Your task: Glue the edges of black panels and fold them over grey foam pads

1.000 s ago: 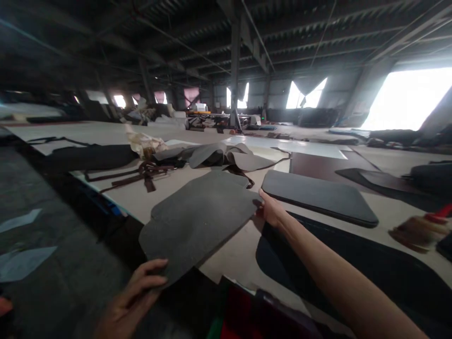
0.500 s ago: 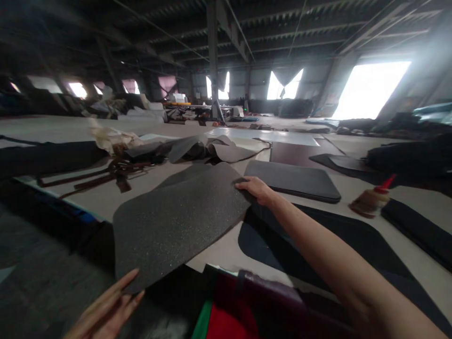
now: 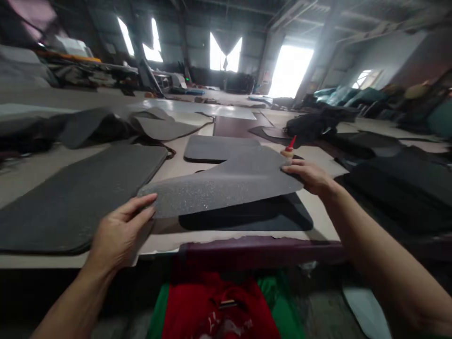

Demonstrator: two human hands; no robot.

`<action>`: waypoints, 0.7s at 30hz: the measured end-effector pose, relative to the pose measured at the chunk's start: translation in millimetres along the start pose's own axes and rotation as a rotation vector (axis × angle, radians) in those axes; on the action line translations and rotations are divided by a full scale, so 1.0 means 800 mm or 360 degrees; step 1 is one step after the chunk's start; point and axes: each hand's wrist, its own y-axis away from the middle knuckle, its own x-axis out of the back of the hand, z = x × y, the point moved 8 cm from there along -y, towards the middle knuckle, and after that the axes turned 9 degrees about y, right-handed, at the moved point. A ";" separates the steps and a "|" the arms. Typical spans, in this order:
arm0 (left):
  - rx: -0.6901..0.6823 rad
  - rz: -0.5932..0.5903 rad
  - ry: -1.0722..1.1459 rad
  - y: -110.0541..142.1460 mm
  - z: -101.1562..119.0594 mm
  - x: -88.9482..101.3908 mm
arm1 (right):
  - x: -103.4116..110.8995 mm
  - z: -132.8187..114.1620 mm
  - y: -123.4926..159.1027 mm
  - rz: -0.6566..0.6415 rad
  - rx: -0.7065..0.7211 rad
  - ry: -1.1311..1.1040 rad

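A thin grey speckled sheet point(image 3: 219, 190) with rounded corners is stretched between my hands, slightly bent and raised above the table. My left hand point(image 3: 122, 223) pinches its left end between thumb and fingers. The right corner is gripped by my right hand point(image 3: 310, 176). Beneath the sheet lies a black panel point(image 3: 247, 219), partly covered by it. A stack of similar grey sheets point(image 3: 81, 193) sits to the left, close to my left hand. Just behind my right hand stands a bottle with a red nozzle point(image 3: 290, 146), its lower part hidden.
Another grey padded stack point(image 3: 212, 147) lies behind the held sheet. Crumpled grey sheets point(image 3: 116, 125) are at the back left. Dark material point(image 3: 406, 188) is piled on the right. The table's front edge point(image 3: 261, 247) has a maroon covering, close to my body.
The view has turned right. Both hands have carried the sheet from the left side to above the black panel. My left hand, earlier at the sheet's near corner, now pinches its left end.
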 end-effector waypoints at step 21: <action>-0.0266 -0.0407 -0.0592 -0.002 0.013 -0.092 | 0.068 0.153 0.061 0.0314 -0.0114 0.0394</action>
